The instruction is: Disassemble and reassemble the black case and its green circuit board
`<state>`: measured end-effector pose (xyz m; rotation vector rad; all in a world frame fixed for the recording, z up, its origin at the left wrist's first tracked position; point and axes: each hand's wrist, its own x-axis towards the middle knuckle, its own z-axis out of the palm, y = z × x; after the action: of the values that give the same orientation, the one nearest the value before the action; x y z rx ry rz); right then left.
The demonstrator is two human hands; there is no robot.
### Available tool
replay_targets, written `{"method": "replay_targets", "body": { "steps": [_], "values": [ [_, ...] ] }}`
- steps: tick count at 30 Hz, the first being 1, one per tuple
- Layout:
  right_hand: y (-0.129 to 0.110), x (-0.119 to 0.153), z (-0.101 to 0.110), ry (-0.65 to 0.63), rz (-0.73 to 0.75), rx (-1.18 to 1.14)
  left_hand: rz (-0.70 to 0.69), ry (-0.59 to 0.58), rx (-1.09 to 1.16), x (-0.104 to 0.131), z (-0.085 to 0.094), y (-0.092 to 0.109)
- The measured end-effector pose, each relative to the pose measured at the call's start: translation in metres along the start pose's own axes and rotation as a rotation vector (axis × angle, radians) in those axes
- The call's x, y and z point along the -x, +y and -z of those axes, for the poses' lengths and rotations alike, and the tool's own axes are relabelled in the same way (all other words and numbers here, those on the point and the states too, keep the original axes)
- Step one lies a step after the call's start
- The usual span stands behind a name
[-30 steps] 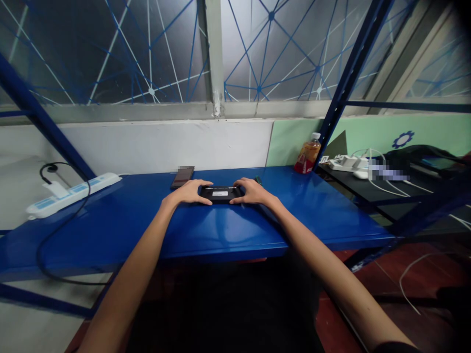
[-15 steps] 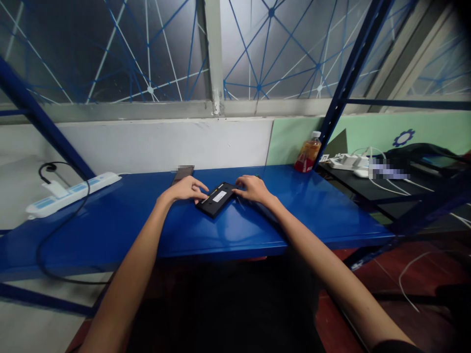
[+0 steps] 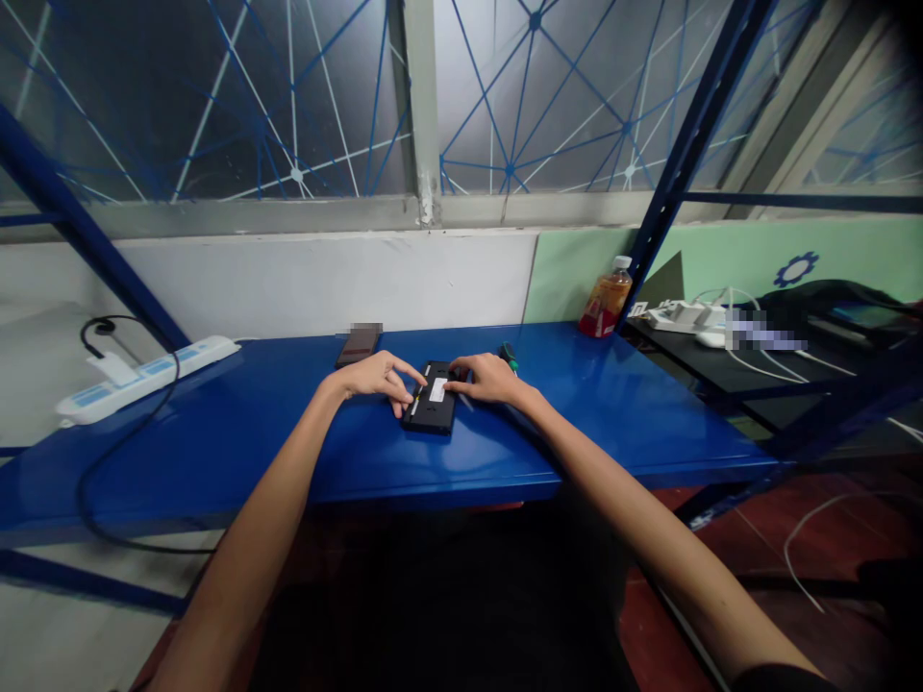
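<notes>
Case point(image 3: 434, 416) is apparently being positioned flat on desk point(image 3: 577, 432), btwn both hands; light fingertip control is prob. called for. L hand point(image 3: 382, 377) is held half-open at left edge; R hand point(image 3: 485, 376) is curled over right edge, grip can't be told. Case: slim, rectangular, matte black, w/ white label point(image 3: 437, 389); desk: glossy blue.

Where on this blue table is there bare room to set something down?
On the right, between the right hand, the bottle and the right edge of the table; on the left, between the power strip and the left hand. Crowded: the middle, with hands, black device, phone and screwdriver.
</notes>
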<state>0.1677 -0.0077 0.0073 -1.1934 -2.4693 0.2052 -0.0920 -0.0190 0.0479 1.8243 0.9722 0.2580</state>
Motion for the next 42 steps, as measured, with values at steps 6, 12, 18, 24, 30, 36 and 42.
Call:
{"method": "replay_targets", "body": {
  "steps": [6,12,18,24,30,36,42],
  "values": [
    [-0.004,0.001,0.000,-0.003,-0.017,-0.003,0.012,0.029,0.031,-0.001,-0.001,0.000],
    [-0.006,0.000,0.002,-0.041,-0.019,-0.128,0.042,0.275,0.087,-0.015,-0.003,-0.015],
    [-0.005,0.001,0.004,-0.156,-0.068,-0.379,0.142,0.353,0.151,-0.025,-0.011,-0.015],
    [-0.004,0.002,0.004,-0.150,-0.064,-0.413,0.157,0.403,0.202,-0.026,-0.016,-0.009],
    [-0.004,0.002,0.005,-0.153,-0.076,-0.409,0.202,0.491,0.257,-0.030,-0.022,-0.004],
    [-0.002,0.002,0.005,-0.139,-0.064,-0.407,0.244,0.598,0.226,-0.036,-0.026,-0.003],
    [-0.004,0.003,0.007,-0.153,-0.087,-0.387,0.258,0.591,0.307,-0.038,-0.024,-0.007]
  ]
}}
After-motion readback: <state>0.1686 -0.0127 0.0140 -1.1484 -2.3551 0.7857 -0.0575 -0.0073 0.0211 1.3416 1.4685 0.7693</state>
